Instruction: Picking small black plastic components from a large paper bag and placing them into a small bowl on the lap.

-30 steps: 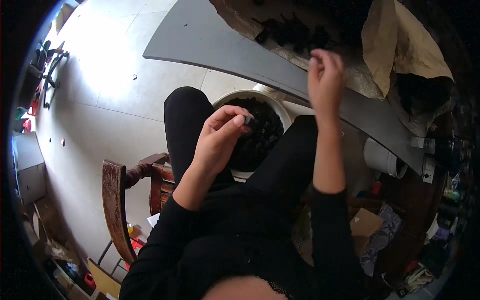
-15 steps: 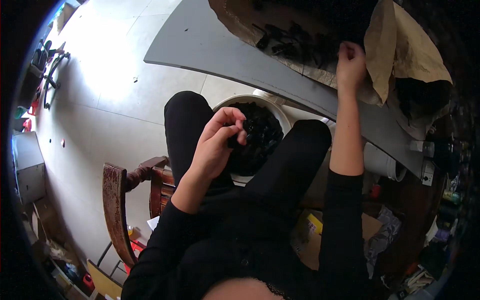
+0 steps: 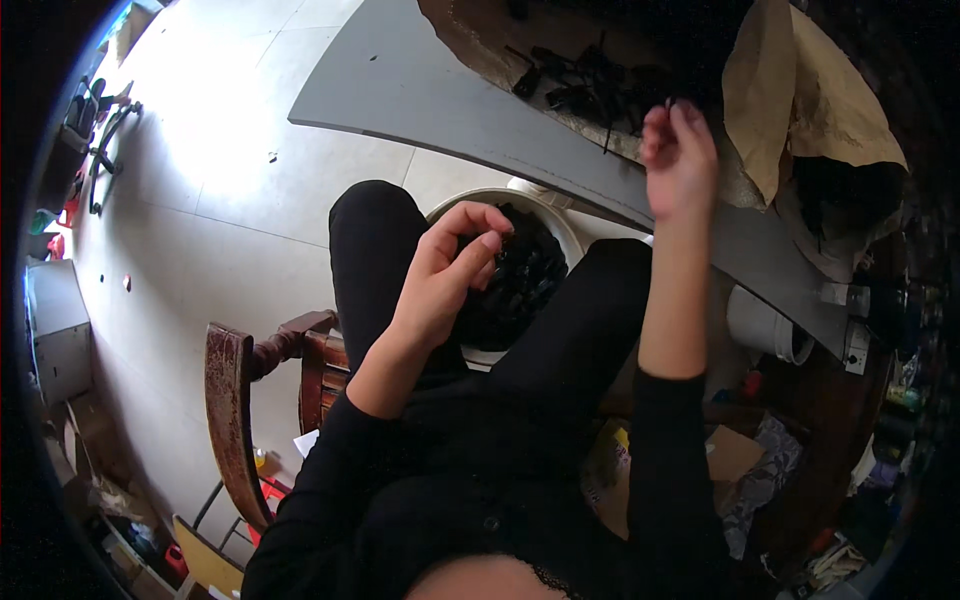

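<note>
My left hand [image 3: 445,270] hangs over a round pale basin [image 3: 567,222] between my knees. Its fingers are curled and the thumb is brought to the index finger; whatever they hold is lost against the dark background. Many shiny black pieces [image 3: 535,265] lie in the basin. At the table's edge, my right hand [image 3: 680,160] is raised with fingers bent, slightly blurred, and a tiny dark bit seems to show at the tips. Beside it, thin black stalked pieces [image 3: 575,90] lie on opened brown paper [image 3: 480,55]; I cannot make out their kind.
The grey tabletop [image 3: 400,75] crosses the upper view, with a folded brown paper flap [image 3: 760,100] at its right. A white bucket [image 3: 765,325] stands under the table. To my left is a worn wooden chair [image 3: 230,400]; cardboard [image 3: 733,453] lies at lower right.
My right hand has drawn back from the black pieces, down and slightly left toward me. The left hand has shifted a little right over the basin. Some stalked pieces on the paper have moved.
</note>
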